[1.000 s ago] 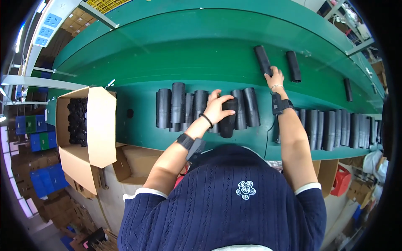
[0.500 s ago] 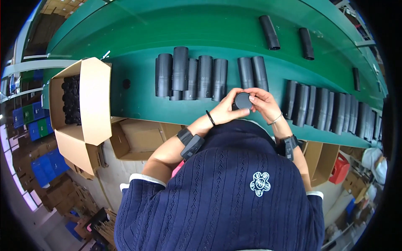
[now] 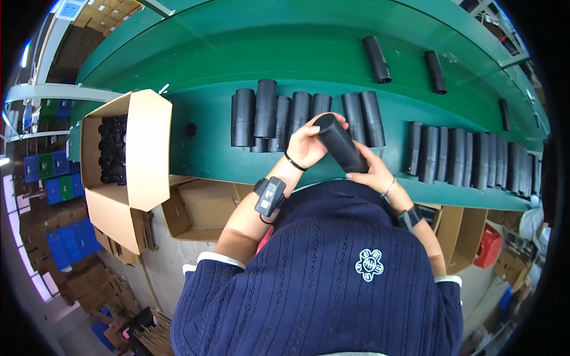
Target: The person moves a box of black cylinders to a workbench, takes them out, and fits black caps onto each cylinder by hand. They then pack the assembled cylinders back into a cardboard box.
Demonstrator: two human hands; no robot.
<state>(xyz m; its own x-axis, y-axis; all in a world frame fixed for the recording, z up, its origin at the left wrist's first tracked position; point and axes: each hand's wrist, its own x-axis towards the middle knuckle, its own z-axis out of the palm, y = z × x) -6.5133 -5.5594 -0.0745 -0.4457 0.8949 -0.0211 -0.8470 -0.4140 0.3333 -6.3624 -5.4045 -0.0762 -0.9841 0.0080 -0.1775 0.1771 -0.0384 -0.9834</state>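
A black ribbed cylinder, like a plastic tube with a flat round end, is held aslant between my two hands above the bench's near edge. My left hand wraps its upper left end, with the thumb by the flat round face. Around the lower right end curl the fingers and thumb of my right hand. Just beyond my hands, similar black cylinders stand in a group, with a pair to the right of it. Whether the held cylinder is hollow is hidden.
More black cylinders stand in a row at the right. Several lie on the green belt beyond the green bench. At the left, an open carton holds small round black pieces. Below the bench sits another carton.
The cylinder has turned from end-on to lengthwise, slanting down to the right. My right hand has moved down to its lower end, my left stays at the upper end. The view has shifted slightly.
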